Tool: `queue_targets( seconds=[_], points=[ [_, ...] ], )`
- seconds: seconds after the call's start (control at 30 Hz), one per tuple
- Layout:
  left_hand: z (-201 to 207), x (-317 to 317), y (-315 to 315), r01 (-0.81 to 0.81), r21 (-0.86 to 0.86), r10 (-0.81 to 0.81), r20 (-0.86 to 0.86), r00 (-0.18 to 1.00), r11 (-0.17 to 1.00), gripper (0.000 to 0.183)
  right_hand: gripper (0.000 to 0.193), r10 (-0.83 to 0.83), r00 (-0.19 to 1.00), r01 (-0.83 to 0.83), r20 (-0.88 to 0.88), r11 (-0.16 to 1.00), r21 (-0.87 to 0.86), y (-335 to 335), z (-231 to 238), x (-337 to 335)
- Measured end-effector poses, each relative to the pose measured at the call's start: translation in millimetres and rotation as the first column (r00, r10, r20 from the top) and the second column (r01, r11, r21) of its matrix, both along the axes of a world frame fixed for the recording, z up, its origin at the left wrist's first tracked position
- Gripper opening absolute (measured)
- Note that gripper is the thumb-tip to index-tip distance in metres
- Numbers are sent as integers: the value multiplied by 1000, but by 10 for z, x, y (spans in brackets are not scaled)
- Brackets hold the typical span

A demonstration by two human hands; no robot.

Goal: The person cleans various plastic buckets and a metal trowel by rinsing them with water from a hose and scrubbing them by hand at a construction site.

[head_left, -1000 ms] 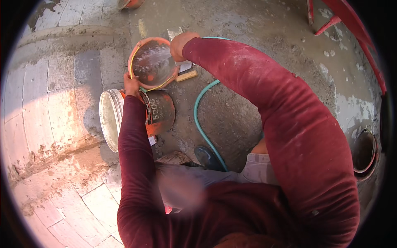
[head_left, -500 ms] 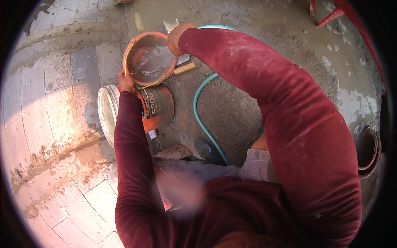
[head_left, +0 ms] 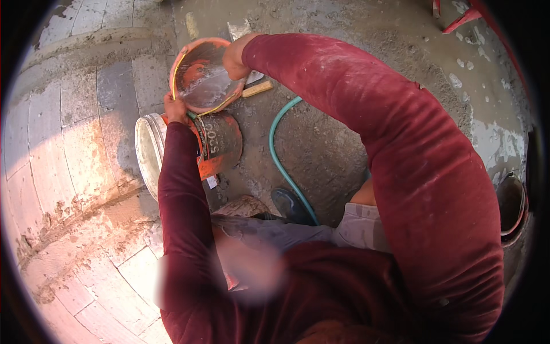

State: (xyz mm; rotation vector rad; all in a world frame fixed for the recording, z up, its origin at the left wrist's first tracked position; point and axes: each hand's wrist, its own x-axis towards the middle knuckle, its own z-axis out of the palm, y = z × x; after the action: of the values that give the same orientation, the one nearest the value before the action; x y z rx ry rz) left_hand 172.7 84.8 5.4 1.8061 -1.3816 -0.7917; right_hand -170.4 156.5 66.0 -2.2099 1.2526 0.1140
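An orange bucket (head_left: pixel 207 86) with cloudy grey liquid and wet grey smears inside stands at the far left of my reach. Its mouth faces up toward me, and a yellow cord or handle runs along its left and near rim. My left hand (head_left: pixel 176 108) is closed on the near-left rim. My right hand (head_left: pixel 236 57) is closed over the right rim, its fingertips partly hidden. Just nearer lies a second, dark and orange bucket (head_left: pixel 220 146) on its side, with a whitish rim opening to the left, under my left forearm.
A teal hose (head_left: pixel 274 146) curves across the muddy floor toward my boot (head_left: pixel 289 206). A wooden-handled tool (head_left: pixel 257 89) lies right of the upright bucket. Paving slabs (head_left: pixel 80 103) cover the left side. Another bucket (head_left: pixel 510 203) stands far right; red legs (head_left: pixel 461 20) show top right.
My right hand has shifted left and slightly farther over the rim. The liquid has moved, and more orange inner wall shows. My left hand keeps its hold; the whole view has shifted slightly.
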Motion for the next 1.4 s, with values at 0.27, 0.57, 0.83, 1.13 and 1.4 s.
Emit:
queue_targets(
  seconds=[0.27,0.57,0.83,1.13,1.4],
  points=[
    [-89,321,-195,-31,80,5,303,953,996,30,40,-310,944,299,110,948,112,-60,-87,60],
    [-173,166,-192,96,158,-129,216,968,983,36,47,-119,991,114,55,989,98,-220,-264,-123],
    [-79,148,-50,36,145,-63,188,980,989,35,46,-110,981,95,162,991,95,-172,-243,-169],
    [-93,-26,-149,77,153,-109,215,971,985,30,45,-152,976,143,157,988,66,-418,-547,-184],
    [-74,249,-95,25,168,-66,247,967,986,36,42,13,981,-39,194,991,131,-131,-107,-39]
  ],
)
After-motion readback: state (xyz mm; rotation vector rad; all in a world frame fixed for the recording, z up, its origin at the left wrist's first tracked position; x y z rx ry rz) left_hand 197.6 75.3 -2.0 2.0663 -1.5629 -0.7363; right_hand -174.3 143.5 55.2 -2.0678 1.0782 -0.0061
